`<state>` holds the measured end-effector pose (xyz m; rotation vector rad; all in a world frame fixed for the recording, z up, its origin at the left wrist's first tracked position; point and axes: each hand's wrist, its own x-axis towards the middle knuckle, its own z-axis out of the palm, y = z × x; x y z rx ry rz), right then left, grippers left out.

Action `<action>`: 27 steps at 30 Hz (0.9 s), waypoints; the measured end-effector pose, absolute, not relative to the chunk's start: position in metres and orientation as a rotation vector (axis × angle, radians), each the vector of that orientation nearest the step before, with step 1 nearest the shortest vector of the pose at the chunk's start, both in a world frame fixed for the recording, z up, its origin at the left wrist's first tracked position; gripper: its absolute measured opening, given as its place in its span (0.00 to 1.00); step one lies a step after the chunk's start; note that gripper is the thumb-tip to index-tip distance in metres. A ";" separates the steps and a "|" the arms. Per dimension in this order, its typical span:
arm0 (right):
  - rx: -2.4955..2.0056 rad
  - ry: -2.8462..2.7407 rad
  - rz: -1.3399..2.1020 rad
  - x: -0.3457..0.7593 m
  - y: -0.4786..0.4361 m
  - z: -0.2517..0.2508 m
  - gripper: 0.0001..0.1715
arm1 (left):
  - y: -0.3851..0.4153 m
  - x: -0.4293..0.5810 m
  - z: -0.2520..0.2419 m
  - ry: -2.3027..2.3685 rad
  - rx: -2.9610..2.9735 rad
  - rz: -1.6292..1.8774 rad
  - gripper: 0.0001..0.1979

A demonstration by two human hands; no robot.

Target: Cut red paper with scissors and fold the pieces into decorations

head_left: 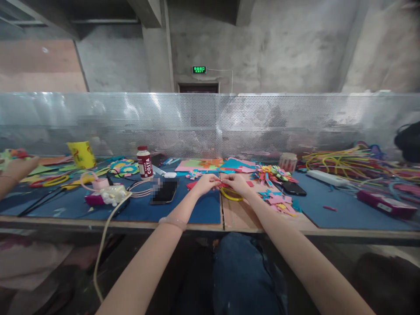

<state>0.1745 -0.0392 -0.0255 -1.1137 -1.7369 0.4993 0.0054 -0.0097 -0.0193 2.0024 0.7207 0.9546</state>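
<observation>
My left hand and my right hand meet over the middle of the table, fingers pinched together on a small red paper piece held between them. Just below my right hand lies a yellow ring. A pile of coloured paper scraps sits to the right of my right hand. More coloured paper sheets lie just beyond both hands.
A phone lies left of my hands, another phone to the right. A Costa bottle, yellow cup and coloured tubes stand farther off. Another person's hand is at far left. A perforated metal screen backs the table.
</observation>
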 end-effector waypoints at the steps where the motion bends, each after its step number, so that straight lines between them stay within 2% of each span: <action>1: -1.116 -1.738 0.500 0.174 -0.040 -0.025 0.20 | -0.010 0.005 -0.019 0.725 2.003 0.956 0.09; 27: -1.149 -1.614 0.570 0.176 -0.042 -0.023 0.20 | -0.014 0.005 -0.014 0.760 1.949 1.009 0.07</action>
